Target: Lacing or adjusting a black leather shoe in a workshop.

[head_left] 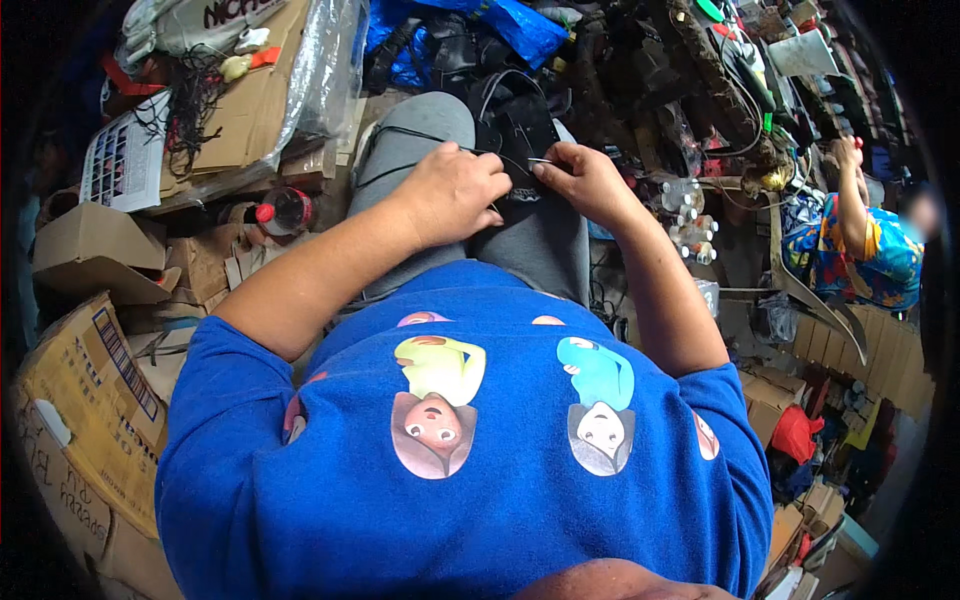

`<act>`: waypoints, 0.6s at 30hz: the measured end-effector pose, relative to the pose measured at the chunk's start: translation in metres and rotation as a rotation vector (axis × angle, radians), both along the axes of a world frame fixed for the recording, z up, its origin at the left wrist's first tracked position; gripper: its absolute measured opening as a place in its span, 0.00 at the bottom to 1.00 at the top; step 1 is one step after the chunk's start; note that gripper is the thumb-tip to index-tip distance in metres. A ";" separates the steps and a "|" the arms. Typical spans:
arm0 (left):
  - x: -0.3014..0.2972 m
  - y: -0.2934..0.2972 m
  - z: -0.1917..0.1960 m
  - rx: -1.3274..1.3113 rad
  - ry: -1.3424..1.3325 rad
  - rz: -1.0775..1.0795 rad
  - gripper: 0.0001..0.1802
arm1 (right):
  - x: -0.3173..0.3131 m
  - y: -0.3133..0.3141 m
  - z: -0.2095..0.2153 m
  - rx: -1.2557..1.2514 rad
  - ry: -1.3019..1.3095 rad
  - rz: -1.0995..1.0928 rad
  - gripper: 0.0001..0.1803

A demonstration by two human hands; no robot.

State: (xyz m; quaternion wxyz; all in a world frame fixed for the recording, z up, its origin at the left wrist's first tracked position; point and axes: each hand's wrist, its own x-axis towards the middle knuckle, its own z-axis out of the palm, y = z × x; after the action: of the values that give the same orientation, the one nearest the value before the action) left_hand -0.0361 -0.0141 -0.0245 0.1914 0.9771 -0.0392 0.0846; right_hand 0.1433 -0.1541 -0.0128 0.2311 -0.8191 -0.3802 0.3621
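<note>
1. Head view: 2 bare hands meet over the lap, and between them, a little farther from the body, sits the black strapped piece point(527, 132), resting over the right leg of the gray trousers point(537, 250).
2. Here's the right hand point(588, 183), thumb and forefinger pinched narrow on a thin pale rod point(540, 161), its tip pointing left across the black strapped piece.
3. Over to the left hand point(457, 192): fingers curled in, close by the near-left edge; whether they grip anything, I cannot tell.
4. Now the key relation, as I judge it: the rod lies crosswise, while the piece's long axis seems to run away from the body, so 1 crosses the other.
5. From the right hand the piece lies left and slightly away; from the left, right and away. The right fingertips look nearer its middle.
6. Black cord point(405, 131) crosses the left thigh; its far end is hard to trace.
</note>
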 end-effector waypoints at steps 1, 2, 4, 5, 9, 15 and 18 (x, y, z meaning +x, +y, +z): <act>0.001 -0.001 0.000 -0.051 -0.010 -0.003 0.17 | 0.002 -0.004 -0.011 0.091 -0.019 -0.027 0.19; 0.002 -0.003 -0.003 -0.041 -0.013 -0.001 0.17 | 0.001 -0.003 -0.012 0.100 -0.022 -0.024 0.19; 0.002 -0.006 -0.009 -0.095 -0.048 -0.002 0.16 | -0.002 -0.006 -0.010 0.141 -0.041 -0.030 0.20; 0.001 -0.009 -0.007 -0.080 -0.047 -0.005 0.15 | -0.008 -0.004 0.002 0.096 -0.060 -0.032 0.21; 0.001 -0.010 -0.011 -0.076 -0.115 -0.001 0.15 | -0.013 0.008 0.019 0.001 -0.166 0.000 0.24; 0.000 -0.014 -0.012 -0.041 -0.191 0.028 0.13 | -0.024 0.003 0.015 0.119 -0.155 -0.112 0.26; -0.002 -0.017 -0.009 -0.029 -0.182 0.030 0.13 | -0.026 0.002 0.015 0.130 -0.196 -0.115 0.25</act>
State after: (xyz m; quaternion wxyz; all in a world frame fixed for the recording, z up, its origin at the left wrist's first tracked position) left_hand -0.0378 -0.0315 -0.0336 0.1999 0.9630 -0.0405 0.1763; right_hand 0.1175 -0.1526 0.0023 0.2657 -0.8544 -0.3761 0.2408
